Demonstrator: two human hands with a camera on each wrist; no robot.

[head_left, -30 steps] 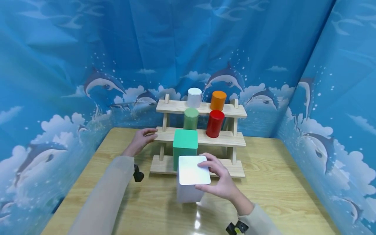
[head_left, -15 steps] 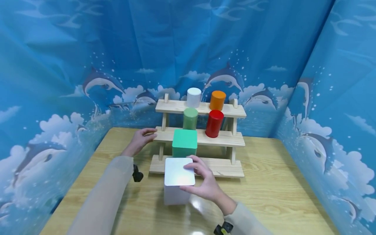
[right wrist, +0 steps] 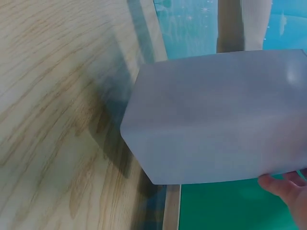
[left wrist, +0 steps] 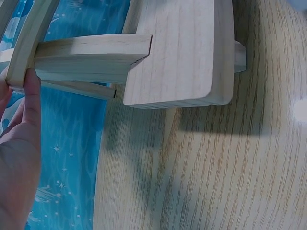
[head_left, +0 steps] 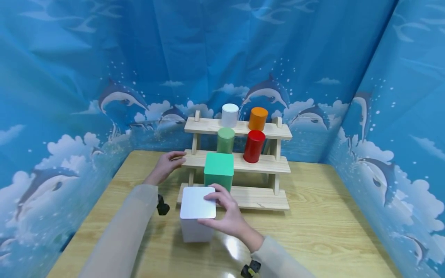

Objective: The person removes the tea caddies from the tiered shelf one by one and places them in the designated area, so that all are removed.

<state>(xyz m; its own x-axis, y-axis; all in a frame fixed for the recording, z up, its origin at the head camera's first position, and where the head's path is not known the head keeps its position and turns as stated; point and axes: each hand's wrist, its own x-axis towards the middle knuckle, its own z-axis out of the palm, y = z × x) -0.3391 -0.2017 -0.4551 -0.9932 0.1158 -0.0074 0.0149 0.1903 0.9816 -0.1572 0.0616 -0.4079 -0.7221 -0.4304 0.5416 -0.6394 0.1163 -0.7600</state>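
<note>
My right hand grips a tall white box near its top, thumb on the near side and fingers on the far side. In the right wrist view the white box hangs over the table, its shadow beside it. My left hand pinches the left end of the middle board of a three-step wooden shelf; the left wrist view shows its fingertips on that board. A green box stands on the lowest step, its lower part hidden behind the white box and right hand.
A light green cylinder and a red cylinder stand on the middle step. On the top step are a white cylinder and an orange cylinder. Blue dolphin-print curtains enclose the wooden table behind and at the sides.
My right hand has carried the white box leftward, from in front of the green box to its front left. The left hand stays at the shelf end.
</note>
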